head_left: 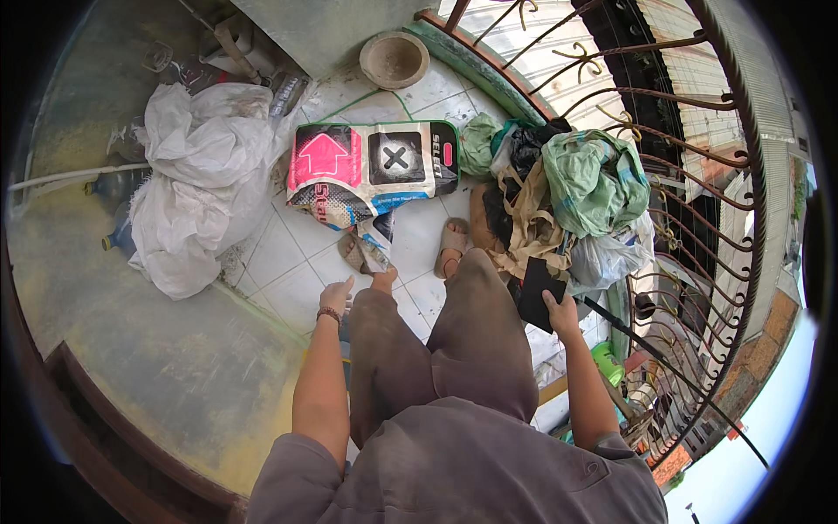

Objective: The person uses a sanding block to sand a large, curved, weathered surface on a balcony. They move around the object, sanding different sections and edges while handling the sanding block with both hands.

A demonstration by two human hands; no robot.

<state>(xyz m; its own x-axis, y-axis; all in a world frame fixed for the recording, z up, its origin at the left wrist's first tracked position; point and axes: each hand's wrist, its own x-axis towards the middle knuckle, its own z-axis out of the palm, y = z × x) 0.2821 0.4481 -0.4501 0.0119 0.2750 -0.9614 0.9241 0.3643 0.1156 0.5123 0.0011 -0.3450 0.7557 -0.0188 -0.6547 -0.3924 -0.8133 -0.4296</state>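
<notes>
My left hand (337,298), with a bracelet at the wrist, hangs beside my left knee. Its fingers look loosely apart, and I see nothing in them. In my right hand (561,313) is a flat black rectangular object (534,293), gripped at its right edge with the thumb on top. Which kind of object it is, I cannot make out. Ahead of my feet lies a large printed sack (371,166) with a pink arrow. Right of it, close beyond the black object, sits a heap of green plastic bags (598,183) and tan cloth straps (530,210).
White woven sacks (205,175) are piled at the left wall, near blue bottles (112,188). A round stone-like bowl (394,60) stands at the back. Curled metal railing (698,148) runs along the right side, with a black pole (672,367) slanting beside it. White tiles (278,253) cover the floor.
</notes>
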